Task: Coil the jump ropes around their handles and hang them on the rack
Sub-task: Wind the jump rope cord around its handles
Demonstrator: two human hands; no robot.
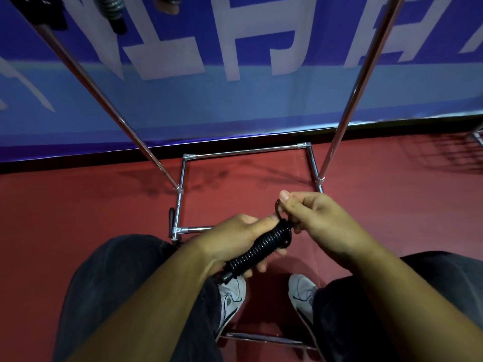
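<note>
Black rope [261, 246], wound in tight turns around its handles, held above the near end of the rack [245, 152] base, between the two uprights. Left hand [235, 239] curled around the coiled bundle, thumb on its upper turns. Right hand [313, 215] pinching the loose rope end at the bundle's top. Second coiled rope [113, 7] hanging high on the rack, beside the left upright. Black handle [171, 218] just outside the rack's left base bar, on the red floor [78, 205]. Blue banner [261, 105] behind the rack.
</note>
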